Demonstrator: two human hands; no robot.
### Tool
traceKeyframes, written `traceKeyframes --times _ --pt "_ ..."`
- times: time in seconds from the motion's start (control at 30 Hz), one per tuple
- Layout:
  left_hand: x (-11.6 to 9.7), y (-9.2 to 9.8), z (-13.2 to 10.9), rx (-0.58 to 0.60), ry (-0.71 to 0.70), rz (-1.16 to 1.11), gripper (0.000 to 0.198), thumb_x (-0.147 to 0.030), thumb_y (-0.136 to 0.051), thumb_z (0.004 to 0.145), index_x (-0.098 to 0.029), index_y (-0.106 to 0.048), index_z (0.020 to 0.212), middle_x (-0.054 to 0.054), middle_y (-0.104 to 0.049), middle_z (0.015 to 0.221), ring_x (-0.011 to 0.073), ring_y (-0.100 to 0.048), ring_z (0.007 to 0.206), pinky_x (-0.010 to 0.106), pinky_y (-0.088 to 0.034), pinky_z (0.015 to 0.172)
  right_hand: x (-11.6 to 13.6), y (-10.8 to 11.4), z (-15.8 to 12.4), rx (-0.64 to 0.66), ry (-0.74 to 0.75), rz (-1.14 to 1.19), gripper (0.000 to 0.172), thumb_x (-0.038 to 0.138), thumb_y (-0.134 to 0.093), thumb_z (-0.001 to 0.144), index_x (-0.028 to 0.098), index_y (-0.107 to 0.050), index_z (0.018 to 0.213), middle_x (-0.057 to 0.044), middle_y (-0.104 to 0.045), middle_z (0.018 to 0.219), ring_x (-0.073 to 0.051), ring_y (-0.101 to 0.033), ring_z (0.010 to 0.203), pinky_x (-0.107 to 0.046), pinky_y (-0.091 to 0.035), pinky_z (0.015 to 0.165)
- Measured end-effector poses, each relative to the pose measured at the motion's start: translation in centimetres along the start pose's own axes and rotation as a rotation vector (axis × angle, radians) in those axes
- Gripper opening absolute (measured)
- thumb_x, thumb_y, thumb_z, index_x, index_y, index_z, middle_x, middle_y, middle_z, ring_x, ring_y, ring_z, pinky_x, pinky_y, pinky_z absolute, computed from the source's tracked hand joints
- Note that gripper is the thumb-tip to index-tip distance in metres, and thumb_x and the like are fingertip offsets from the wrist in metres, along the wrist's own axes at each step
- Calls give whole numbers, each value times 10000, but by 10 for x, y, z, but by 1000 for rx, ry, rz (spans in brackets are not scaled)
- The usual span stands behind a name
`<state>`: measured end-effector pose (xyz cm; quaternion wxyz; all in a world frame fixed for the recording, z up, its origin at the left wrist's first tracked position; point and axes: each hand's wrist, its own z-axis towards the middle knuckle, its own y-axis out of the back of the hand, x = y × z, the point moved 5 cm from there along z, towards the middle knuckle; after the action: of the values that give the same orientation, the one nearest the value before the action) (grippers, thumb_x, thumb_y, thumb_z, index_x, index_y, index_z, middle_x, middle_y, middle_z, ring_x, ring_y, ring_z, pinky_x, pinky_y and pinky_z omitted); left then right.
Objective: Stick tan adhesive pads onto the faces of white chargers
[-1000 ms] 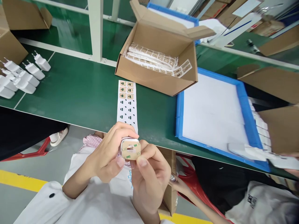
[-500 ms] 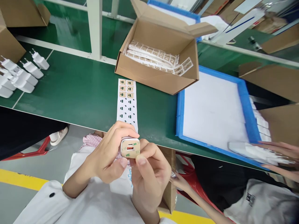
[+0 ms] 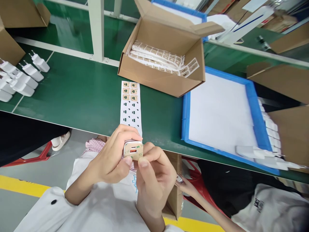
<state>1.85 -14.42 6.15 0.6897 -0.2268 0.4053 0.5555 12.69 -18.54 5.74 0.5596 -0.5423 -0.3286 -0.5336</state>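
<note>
My left hand (image 3: 113, 158) is wrapped round a white charger (image 3: 124, 150), its port face turned up toward me. A tan adhesive sticker (image 3: 134, 156) with green print covers that face, and an orange USB port shows through its cutout. My left thumb presses on the sticker's lower left edge. At the lower right corner, my right hand (image 3: 154, 174) pinches the sticker's edge between thumb and forefinger. Just beyond my hands lies a white sticker sheet (image 3: 129, 111), with several tan stickers left at its far end and bare backing nearer me.
Behind the sheet stands an open cardboard box (image 3: 156, 80) of sticker sheets. A blue-rimmed tray (image 3: 184, 129) lies to the right, with white chargers (image 3: 260, 154) at its near corner. More chargers (image 3: 26, 77) stand at left. A co-worker's hand (image 3: 187, 185) holds something white at right.
My left thumb has moved up onto the sticker's lower left edge, while my right hand keeps its pinch. The co-worker's hand at the tray's near right corner has gone from view, leaving chargers there.
</note>
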Motion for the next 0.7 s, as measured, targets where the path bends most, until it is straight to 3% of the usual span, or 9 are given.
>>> traceKeyframes --times 0.17,0.3,0.4,0.5,0.6,0.7 --pt "7 -1 -2 1 28 -14 337 -398 -407 1041 -206 -462 1312 93 -511 1148 232 -518 1070 383 -480 882 3 7 0 -115 203 -335 124 116 -640 935 231 -598 914 11 -541 794 -142 -529 737 -273 -450 646" --pt "15 1 -6 -36 82 -71 342 -417 -432 1021 -217 -479 1294 93 -516 1145 248 -522 1072 406 -478 893 1 24 4 -274 246 -438 268 144 -734 874 251 -589 1073 7 -578 881 -146 -576 773 -279 -491 685" --pt "21 0 -8 -44 128 -97 347 -447 -450 1008 -232 -489 1278 86 -507 1144 250 -520 1069 406 -471 892 -5 23 8 -180 133 -416 243 257 -697 932 250 -626 1163 9 -606 864 -131 -587 735 -251 -491 652" --pt "27 -5 -8 -35 206 -197 410 -551 -446 984 -260 -512 1266 75 -479 1165 249 -524 1038 409 -478 869 -13 11 11 -45 29 -361 320 379 -709 915 240 -622 1190 24 -598 804 -130 -566 669 -244 -480 593" --pt "32 -8 -10 -52 282 -335 503 -671 -412 948 -283 -535 1242 67 -452 1174 241 -533 982 392 -504 798 -16 7 17 -70 -1 -426 310 363 -751 847 215 -613 1082 44 -568 747 -121 -540 627 -236 -450 567" --pt "33 -10 -15 -62 318 -288 611 -767 -321 942 -286 -550 1241 80 -458 1214 260 -540 1042 416 -524 849 -13 6 25 -73 57 -446 161 335 -668 897 197 -620 965 31 -582 732 -117 -547 624 -236 -454 588"
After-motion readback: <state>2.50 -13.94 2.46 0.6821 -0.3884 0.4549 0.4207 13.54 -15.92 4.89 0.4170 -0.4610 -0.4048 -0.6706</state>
